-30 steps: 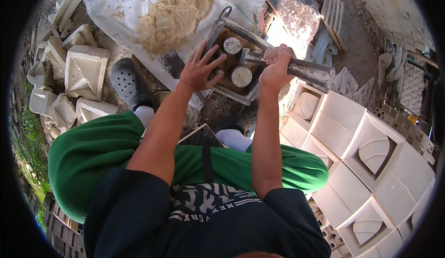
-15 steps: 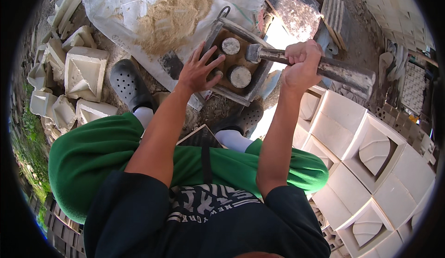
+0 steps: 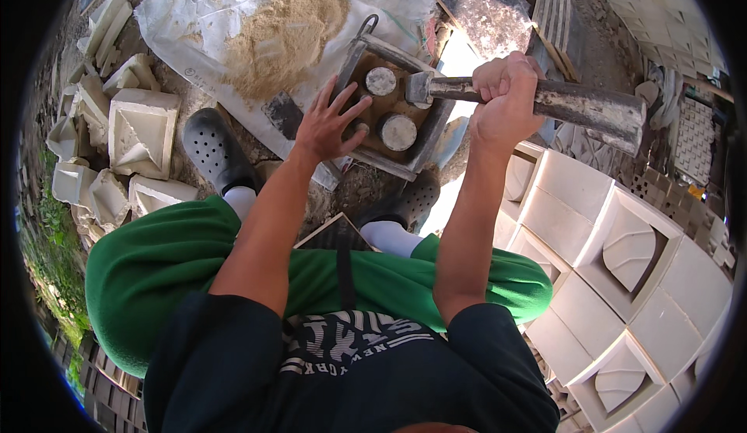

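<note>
My right hand [image 3: 507,98] is closed around the middle of a hand rammer [image 3: 587,108]. The rammer's thick round end points right, and its narrower wedge end is over the right side of a wooden moulding box [image 3: 381,167]. Brown sand [image 3: 379,106] fills much of the box. Two pale round discs [image 3: 381,81] stand in it, one behind the other. With fingers spread, my left hand [image 3: 323,128] rests over the box's left edge, beside a smaller round piece [image 3: 362,128] partly hidden by the fingers. Whether the wedge touches the sand, I cannot tell.
A sand heap [image 3: 288,40] lies on a white sheet [image 3: 175,24] beyond the box. Pale cast blocks [image 3: 144,133] are piled at left, and stacked patterned blocks [image 3: 568,215] stand at right. A dark board [image 3: 486,9] lies at the back. My clogs [image 3: 214,145] flank the box.
My right hand has risen slightly, and the rammer's thick end has swung a little up and right. My left hand stays spread at the box's edge. The whole view has shifted slightly.
</note>
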`<state>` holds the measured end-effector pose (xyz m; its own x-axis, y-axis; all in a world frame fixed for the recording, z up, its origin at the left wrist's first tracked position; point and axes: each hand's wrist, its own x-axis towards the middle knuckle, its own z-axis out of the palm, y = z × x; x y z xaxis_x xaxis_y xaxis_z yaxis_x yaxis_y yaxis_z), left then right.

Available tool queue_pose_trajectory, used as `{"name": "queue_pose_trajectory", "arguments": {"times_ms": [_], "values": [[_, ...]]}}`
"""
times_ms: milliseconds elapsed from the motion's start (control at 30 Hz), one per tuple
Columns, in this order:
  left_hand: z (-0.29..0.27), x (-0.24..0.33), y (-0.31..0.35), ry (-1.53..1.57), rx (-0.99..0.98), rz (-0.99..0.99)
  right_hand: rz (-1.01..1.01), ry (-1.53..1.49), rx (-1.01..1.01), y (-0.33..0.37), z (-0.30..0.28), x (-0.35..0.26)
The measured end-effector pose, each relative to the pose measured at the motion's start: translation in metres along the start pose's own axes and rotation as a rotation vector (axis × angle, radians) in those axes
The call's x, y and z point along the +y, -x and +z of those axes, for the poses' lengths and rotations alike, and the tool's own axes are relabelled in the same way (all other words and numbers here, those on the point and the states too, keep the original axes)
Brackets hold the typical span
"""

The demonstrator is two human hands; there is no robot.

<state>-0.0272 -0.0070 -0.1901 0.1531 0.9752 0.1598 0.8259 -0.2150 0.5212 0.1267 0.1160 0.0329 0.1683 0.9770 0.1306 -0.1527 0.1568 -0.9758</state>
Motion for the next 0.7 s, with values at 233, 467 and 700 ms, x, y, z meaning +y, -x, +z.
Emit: {"name": "queue_pose_trajectory", "arguments": {"times_ms": [233, 467, 700], "values": [[0.003, 0.001, -0.001, 0.012, -0.01, -0.008, 0.075, 0.058, 0.007, -0.008, -0.017, 0.065], [0.0, -0.001, 0.002, -0.016, -0.03, -0.008, -0.075, 0.023, 0.002, 0.001, 0.007, -0.051], [0.004, 0.007, -0.003, -0.003, -0.005, -0.009, 0.005, 0.057, 0.032, 0.007, -0.03, 0.093]]}}
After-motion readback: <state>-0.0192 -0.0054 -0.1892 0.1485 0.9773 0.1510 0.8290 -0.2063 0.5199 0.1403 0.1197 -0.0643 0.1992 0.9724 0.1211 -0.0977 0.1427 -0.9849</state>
